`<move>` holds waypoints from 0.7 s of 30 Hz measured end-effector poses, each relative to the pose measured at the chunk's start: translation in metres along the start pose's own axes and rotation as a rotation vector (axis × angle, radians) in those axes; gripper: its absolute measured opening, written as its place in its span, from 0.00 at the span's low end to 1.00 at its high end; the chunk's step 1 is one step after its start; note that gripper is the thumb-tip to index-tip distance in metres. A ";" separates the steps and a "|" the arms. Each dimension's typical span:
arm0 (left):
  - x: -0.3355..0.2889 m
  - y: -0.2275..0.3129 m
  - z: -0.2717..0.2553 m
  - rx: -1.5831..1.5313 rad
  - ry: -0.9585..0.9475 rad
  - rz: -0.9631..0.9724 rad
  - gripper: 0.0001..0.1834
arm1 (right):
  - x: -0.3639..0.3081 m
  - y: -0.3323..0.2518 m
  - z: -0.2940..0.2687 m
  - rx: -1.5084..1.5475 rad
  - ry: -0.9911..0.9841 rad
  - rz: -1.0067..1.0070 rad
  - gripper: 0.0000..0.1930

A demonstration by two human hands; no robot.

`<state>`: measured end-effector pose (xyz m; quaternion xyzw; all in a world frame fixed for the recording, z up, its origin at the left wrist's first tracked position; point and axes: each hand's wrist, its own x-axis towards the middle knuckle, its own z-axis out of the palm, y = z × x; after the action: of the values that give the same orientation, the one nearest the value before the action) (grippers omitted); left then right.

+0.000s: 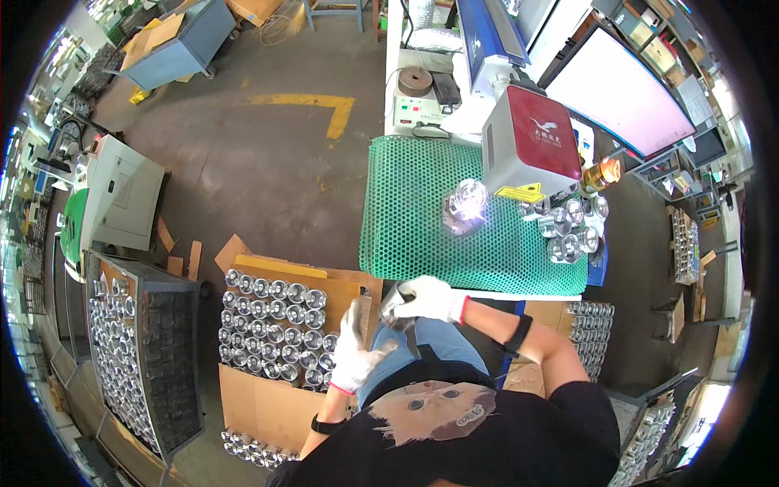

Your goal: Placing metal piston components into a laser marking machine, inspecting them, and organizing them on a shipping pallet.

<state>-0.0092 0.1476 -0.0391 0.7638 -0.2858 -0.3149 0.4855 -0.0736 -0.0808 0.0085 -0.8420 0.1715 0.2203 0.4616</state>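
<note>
My right hand (428, 299), in a white glove, grips a shiny piston-like metal part (394, 305) in front of my lap, beside the table's near edge. My left hand (355, 351), also gloved, is to the left of it, with thumb and fingers apart and nothing between them. It hovers by the right edge of a cardboard box with rows of similar metal parts (276, 312). On the green perforated mat (414, 211), one metal part (468, 200) stands brightly lit beside a red and grey machine head (533, 142). Several more metal parts (568, 227) stand grouped to its right.
A monitor (621, 89) stands at the far right, near an orange-topped bottle (602, 174). A small control box (415, 112) sits behind the mat. To my left is a rack of metal parts (154, 341); a blue cart (182, 45) stands farther off.
</note>
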 end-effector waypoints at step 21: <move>0.056 0.034 0.040 0.285 -0.158 -0.152 0.44 | 0.019 0.091 -0.016 -0.643 0.235 -0.335 0.16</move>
<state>-0.0082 0.0711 -0.0329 0.8174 -0.3061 -0.3660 0.3230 -0.0985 -0.1433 -0.0579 -0.9797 0.0056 0.0863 0.1807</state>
